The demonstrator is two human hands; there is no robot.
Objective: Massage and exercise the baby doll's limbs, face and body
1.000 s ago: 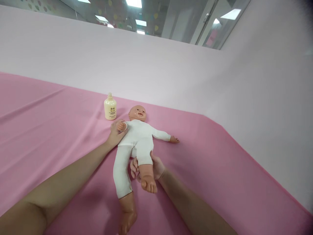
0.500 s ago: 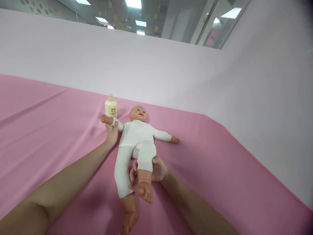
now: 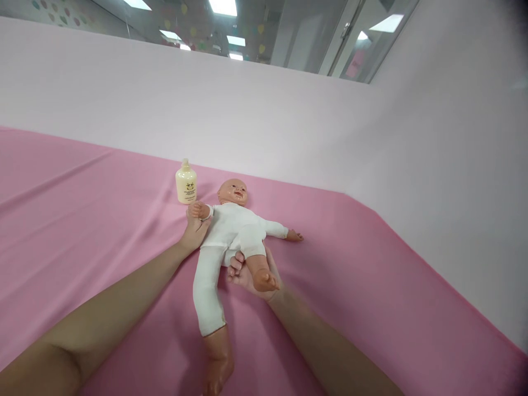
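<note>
A baby doll [image 3: 231, 223] with a white cloth body lies on its back on a pink sheet [image 3: 136, 242], head away from me. My left hand [image 3: 195, 228] is closed around the doll's arm on the left, near its wrist. Under the doll's raised, bent leg is my right hand [image 3: 251, 278], its palm up and its fingers curled about the lower leg. The doll's other leg stretches toward me, and its other arm lies out to the right. Just beyond my left hand a cream-coloured pump bottle [image 3: 186, 186] stands upright.
A white wall [image 3: 247, 115] rises behind the sheet and continues along the right. Above it is a window [image 3: 231, 33] showing ceiling lights and a door frame. Creases run across the sheet's left side.
My right hand has lifted and bent the doll's leg upward toward its body. My left hand has brought the doll's arm inward to the right, so more of the bottle shows.
</note>
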